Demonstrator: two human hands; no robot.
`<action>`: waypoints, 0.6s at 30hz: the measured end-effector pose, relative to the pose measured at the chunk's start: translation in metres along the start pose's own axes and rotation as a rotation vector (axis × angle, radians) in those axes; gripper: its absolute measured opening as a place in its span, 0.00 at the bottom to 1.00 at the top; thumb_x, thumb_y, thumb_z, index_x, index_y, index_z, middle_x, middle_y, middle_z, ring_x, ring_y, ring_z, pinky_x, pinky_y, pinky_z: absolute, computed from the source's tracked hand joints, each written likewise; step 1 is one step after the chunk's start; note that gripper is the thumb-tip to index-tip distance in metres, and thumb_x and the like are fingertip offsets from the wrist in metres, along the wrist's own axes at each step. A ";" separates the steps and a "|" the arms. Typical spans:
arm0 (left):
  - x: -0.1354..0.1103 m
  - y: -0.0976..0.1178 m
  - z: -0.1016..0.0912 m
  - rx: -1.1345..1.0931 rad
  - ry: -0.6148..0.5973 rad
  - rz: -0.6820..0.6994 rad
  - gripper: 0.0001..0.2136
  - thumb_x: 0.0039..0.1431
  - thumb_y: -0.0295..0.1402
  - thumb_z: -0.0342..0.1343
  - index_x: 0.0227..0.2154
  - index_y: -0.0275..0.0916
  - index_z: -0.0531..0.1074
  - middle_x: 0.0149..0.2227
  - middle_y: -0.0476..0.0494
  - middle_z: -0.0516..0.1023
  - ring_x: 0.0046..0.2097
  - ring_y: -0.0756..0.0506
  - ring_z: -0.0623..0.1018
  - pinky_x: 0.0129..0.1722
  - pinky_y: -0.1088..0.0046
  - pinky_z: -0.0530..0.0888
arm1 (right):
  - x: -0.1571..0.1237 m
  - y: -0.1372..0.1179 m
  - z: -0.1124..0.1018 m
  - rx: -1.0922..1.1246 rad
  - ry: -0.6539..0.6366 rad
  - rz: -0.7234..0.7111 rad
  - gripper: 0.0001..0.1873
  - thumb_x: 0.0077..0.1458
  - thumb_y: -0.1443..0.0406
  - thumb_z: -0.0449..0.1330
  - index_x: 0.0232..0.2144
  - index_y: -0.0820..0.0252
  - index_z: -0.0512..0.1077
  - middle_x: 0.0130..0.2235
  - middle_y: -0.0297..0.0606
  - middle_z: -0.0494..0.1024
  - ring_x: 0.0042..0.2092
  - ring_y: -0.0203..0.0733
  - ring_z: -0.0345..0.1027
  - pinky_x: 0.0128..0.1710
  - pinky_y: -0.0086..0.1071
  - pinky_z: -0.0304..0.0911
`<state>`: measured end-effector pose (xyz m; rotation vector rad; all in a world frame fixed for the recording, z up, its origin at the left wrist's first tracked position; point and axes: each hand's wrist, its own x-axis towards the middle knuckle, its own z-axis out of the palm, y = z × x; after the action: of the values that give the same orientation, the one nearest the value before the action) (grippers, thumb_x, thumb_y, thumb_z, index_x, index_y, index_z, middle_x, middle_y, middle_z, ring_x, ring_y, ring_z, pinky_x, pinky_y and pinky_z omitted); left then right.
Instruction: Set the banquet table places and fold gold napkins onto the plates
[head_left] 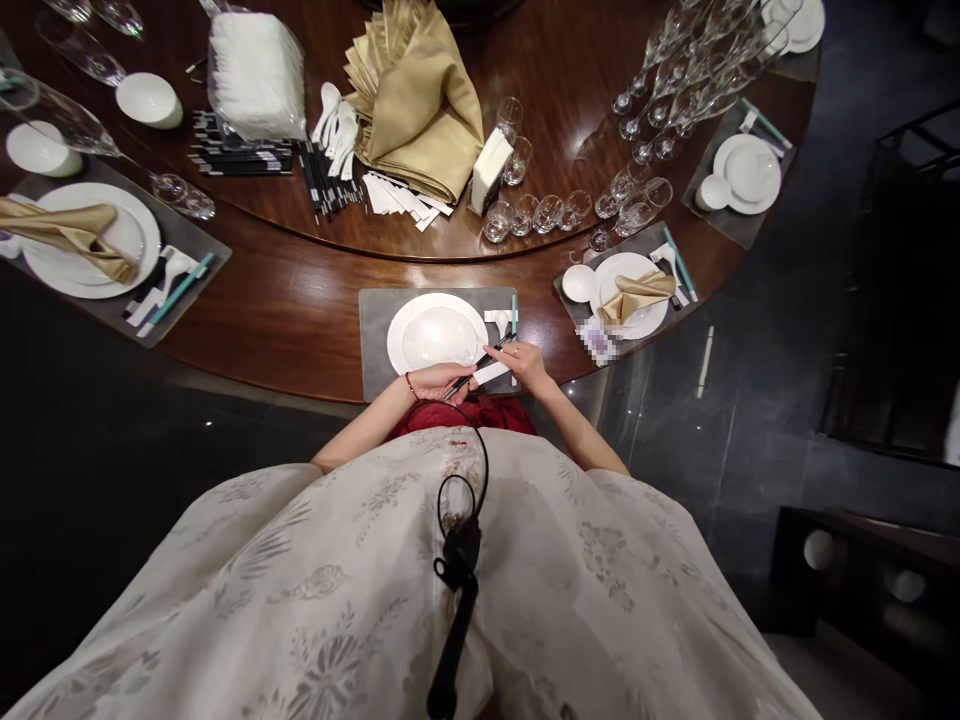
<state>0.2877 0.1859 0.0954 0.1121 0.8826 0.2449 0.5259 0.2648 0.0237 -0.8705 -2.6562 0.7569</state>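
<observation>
My left hand (444, 380), with a red bracelet at the wrist, is closed around black chopsticks (459, 384) at the near edge of the table. The fingers of my right hand (525, 364) are closed at the other end of these chopsticks. A white paper sleeve (492, 373) lies slantwise between both hands; which fingers grip it is hard to make out. Just beyond them a white plate stack (397, 335) sits on a grey placemat (373, 345). To its right are a white spoon (502, 322) and a teal stick-shaped packet (514, 312).
On the raised turntable (315, 235) are gold napkins (427, 110), a bagged white stack (259, 75), white spoons (341, 130), black chopstick bundles (240, 155) and small glasses (525, 213). Set places with a left plate (150, 240) and right plate (652, 322) flank me. Stemmed glasses (682, 85) stand far right.
</observation>
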 end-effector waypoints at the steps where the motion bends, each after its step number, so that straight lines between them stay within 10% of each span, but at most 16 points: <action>1: 0.001 0.000 -0.001 0.024 -0.004 0.005 0.20 0.71 0.41 0.43 0.35 0.31 0.73 0.17 0.39 0.75 0.16 0.46 0.74 0.16 0.77 0.71 | -0.001 -0.001 0.004 0.023 -0.019 0.015 0.18 0.68 0.63 0.51 0.50 0.52 0.78 0.30 0.37 0.73 0.36 0.38 0.68 0.40 0.28 0.62; 5: 0.007 0.000 -0.018 -0.010 0.040 0.038 0.29 0.67 0.54 0.41 0.38 0.31 0.76 0.25 0.31 0.80 0.22 0.42 0.80 0.20 0.74 0.74 | -0.015 -0.001 0.039 0.177 -0.065 0.214 0.15 0.64 0.65 0.53 0.46 0.59 0.78 0.39 0.41 0.78 0.40 0.40 0.70 0.42 0.28 0.63; 11: 0.010 -0.002 -0.046 -0.319 0.368 0.433 0.25 0.67 0.52 0.45 0.46 0.34 0.74 0.30 0.37 0.81 0.28 0.45 0.82 0.28 0.76 0.77 | -0.020 0.017 0.100 0.260 -0.099 0.867 0.17 0.62 0.59 0.54 0.23 0.61 0.70 0.24 0.34 0.72 0.29 0.38 0.66 0.32 0.25 0.59; 18: 0.007 -0.007 -0.049 -0.511 0.484 0.507 0.23 0.67 0.51 0.48 0.46 0.35 0.73 0.29 0.41 0.79 0.28 0.48 0.81 0.29 0.78 0.77 | 0.005 0.034 0.124 0.216 -0.078 1.040 0.11 0.57 0.60 0.59 0.27 0.61 0.71 0.31 0.40 0.79 0.35 0.39 0.72 0.36 0.25 0.62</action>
<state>0.2551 0.1811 0.0579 -0.2132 1.2350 0.9929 0.4918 0.2413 -0.0977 -2.1913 -1.9624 1.2433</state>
